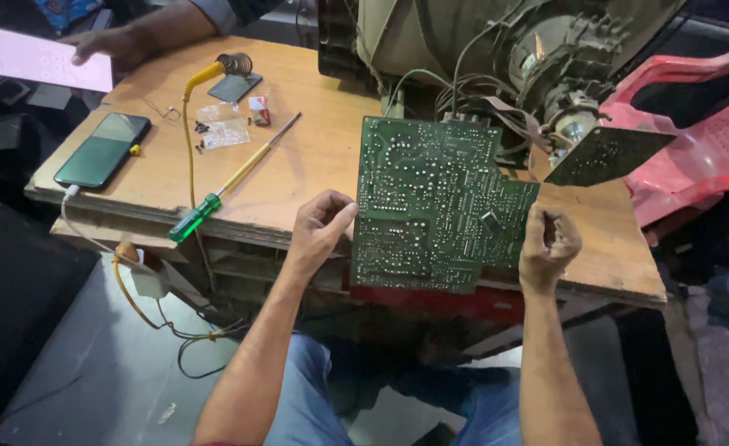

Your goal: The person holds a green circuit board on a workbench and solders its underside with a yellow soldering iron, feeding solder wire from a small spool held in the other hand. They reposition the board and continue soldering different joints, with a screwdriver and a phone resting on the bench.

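Over the wooden table [315, 157], both hands' fingers pinching green circuit board [430, 206], left hand [319, 227], right hand [549, 245]

Circuit board [430, 206] – matt green, solder-speckled; table [315, 157] – bare, smooth wood.

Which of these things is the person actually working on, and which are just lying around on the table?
In hand: green circuit board, gripped by left hand and right hand; its wires run to the opened television.

Lying about: green-handled screwdriver, soldering iron, dark phone, plastic bags.
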A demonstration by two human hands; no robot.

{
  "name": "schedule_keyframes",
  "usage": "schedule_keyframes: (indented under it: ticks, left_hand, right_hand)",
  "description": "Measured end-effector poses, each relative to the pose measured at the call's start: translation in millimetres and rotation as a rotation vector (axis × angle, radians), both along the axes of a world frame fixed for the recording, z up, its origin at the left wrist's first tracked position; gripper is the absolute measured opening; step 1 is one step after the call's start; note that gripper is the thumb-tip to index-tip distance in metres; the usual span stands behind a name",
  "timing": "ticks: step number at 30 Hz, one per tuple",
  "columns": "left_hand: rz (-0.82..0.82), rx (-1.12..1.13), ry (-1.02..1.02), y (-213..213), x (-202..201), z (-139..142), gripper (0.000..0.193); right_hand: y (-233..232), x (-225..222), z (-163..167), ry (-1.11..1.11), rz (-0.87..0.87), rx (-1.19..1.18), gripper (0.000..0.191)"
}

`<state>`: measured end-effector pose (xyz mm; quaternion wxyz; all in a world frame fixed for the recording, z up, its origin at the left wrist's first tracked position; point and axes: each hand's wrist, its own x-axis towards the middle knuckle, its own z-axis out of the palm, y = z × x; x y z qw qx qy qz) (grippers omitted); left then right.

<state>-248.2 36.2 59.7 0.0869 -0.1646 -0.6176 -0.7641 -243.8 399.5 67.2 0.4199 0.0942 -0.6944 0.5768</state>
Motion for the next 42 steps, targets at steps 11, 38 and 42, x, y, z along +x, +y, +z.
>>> schedule_keyframes:
  ticks: [11,38,42]
  left_hand:
    - [-0.006,0.016,0.028,-0.5,-2.4,10.1,0.011]
    - [-0.030,0.075,0.021,22.2,-8.5,13.6,0.011]
    - [-0.010,0.054,0.039,23.5,-9.7,12.3,0.011]
  right_hand:
    - [-0.3,-7.6,3.9,0.014,0.001,-0.001,0.020]
    - [27.0,-18.4,5.9,0.022,-0.064,0.028,0.027]
    - [27.4,-17.6,8.6,0.009,-0.056,0.041,0.024]
